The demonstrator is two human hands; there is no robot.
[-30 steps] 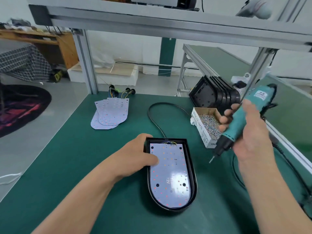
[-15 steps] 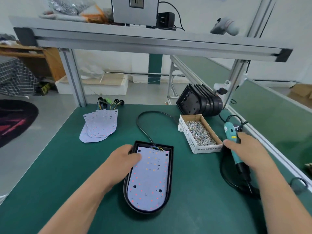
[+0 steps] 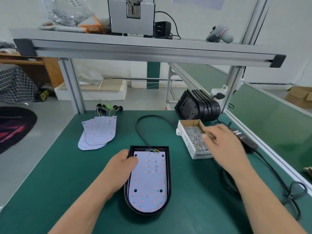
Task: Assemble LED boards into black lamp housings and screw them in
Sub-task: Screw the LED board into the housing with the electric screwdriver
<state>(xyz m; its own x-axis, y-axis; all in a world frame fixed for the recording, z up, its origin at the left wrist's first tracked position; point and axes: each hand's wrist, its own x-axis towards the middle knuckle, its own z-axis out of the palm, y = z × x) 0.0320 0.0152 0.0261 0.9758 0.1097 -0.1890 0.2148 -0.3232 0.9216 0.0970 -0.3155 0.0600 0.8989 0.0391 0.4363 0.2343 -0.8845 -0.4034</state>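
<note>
A black lamp housing (image 3: 168, 166) lies on the green mat in front of me with a white LED board (image 3: 148, 179) seated inside it. My left hand (image 3: 121, 168) holds the housing's left rim, its thumb resting on the board's upper left corner. My right hand (image 3: 222, 146) is blurred over the cardboard box of screws (image 3: 189, 130), its fingers reaching down into the pile of screws; whether they pinch one is unclear. The electric screwdriver (image 3: 246, 141) lies on the mat behind that hand.
Several spare LED boards (image 3: 98, 132) with wires lie fanned at the back left. A row of empty black housings (image 3: 197, 107) leans at the back right. Black cables (image 3: 278, 183) loop along the right edge. An aluminium shelf frame (image 3: 135, 49) spans overhead.
My right hand laid the screwdriver down at the right and moved left to the screw box. My left hand stayed on the housing. The view tilted upward.
</note>
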